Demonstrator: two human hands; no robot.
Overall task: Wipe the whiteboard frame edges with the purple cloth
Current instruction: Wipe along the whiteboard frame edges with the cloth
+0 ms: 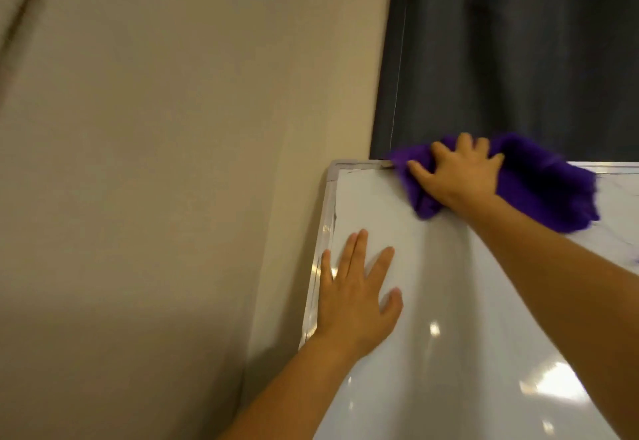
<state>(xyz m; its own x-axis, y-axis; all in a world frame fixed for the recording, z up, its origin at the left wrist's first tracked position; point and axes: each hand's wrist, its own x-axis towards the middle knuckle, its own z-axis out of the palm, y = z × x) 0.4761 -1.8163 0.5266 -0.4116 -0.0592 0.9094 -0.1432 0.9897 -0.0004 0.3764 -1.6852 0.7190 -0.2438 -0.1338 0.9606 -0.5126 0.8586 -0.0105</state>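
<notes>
My right hand [460,173] presses the purple cloth [539,187] onto the whiteboard's top frame edge [359,164], which runs left toward the near corner, while my left hand [356,298] lies flat, fingers spread, by the left frame edge [323,249].

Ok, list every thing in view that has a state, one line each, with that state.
purple cloth: bunched, draped over the top frame edge under the right hand.
right hand: fingers curled, pressing the cloth on the frame.
left hand: flat, fingers spread on the board.
whiteboard: glossy, faint smears near the top right.
curtain: drawn behind the board.
</notes>
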